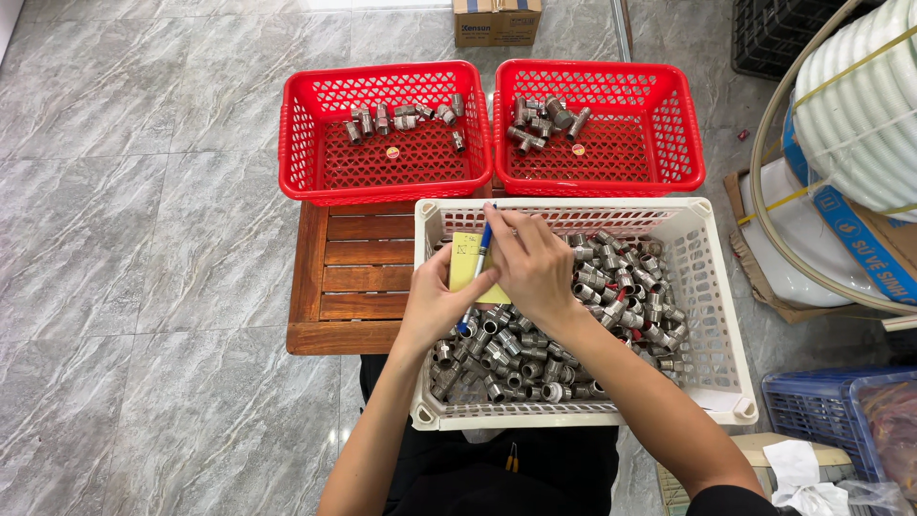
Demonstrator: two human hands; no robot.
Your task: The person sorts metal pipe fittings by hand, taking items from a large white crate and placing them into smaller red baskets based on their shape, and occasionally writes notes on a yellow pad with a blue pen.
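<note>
Left hand [435, 304] gripping yellow note pad [465, 262], right hand [533, 266] closed on blue pen [480, 256], over white basket [712, 291] of metal fittings [611, 287]; best keeping pad braced flat.

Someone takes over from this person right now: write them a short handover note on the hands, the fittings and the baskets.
Left hand holds a yellow note; right hand holds a blue pen against it, both over the white basket.
That basket is full of metal fittings.
Left red basket and right red basket each hold a few fittings.
Most fittings remain in the white basket.
</note>
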